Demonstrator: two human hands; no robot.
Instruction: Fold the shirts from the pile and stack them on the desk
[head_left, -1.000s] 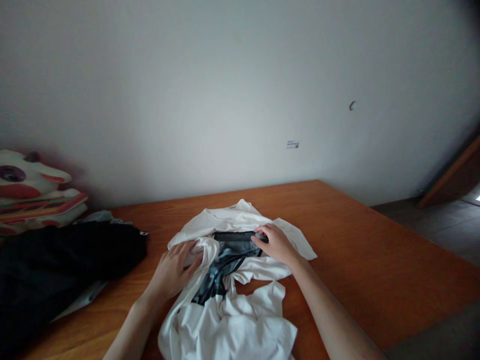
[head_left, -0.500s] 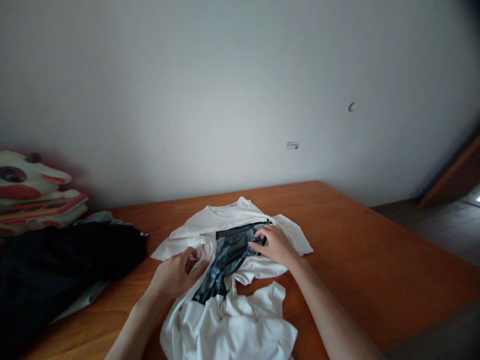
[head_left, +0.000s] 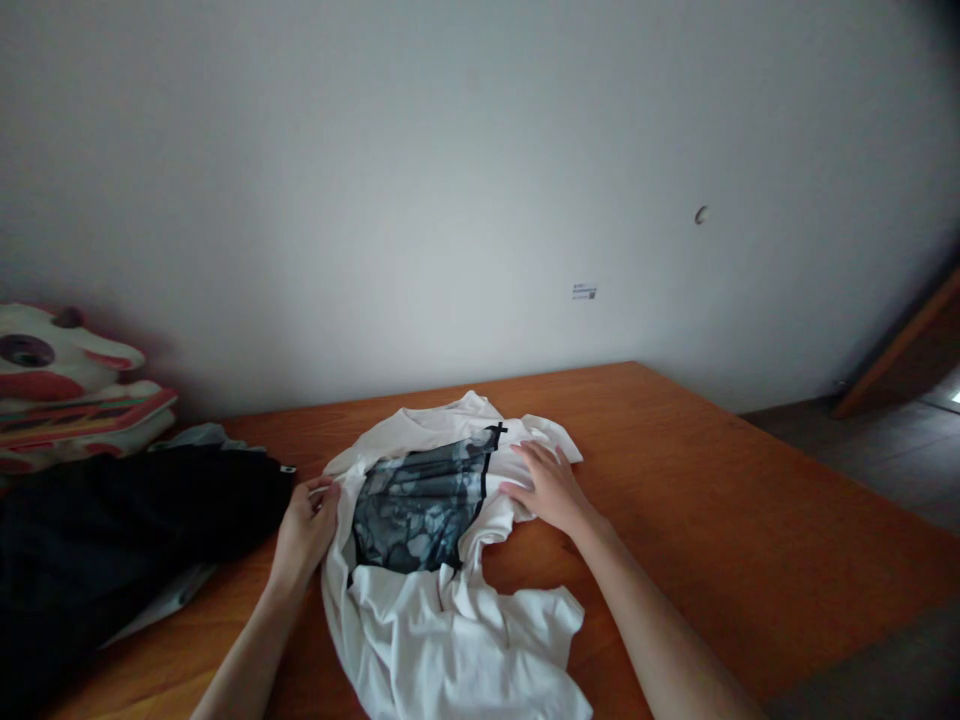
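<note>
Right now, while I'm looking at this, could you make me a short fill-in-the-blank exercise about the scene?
1. The shirt on the wooden table is mostly ____ in colour.
2. The dark print lies ____ the left hand and the right hand.
3. As the camera sees it, the black cloth lies to the shirt's ____.
Missing words: white; between; left.

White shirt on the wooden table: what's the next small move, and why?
I'd probably slide the right hand down and smooth the near part of the white shirt: it lies bunched in folds, while the dark print beyond looks flatter. The left hand appears to pinch the shirt's left edge.
</note>
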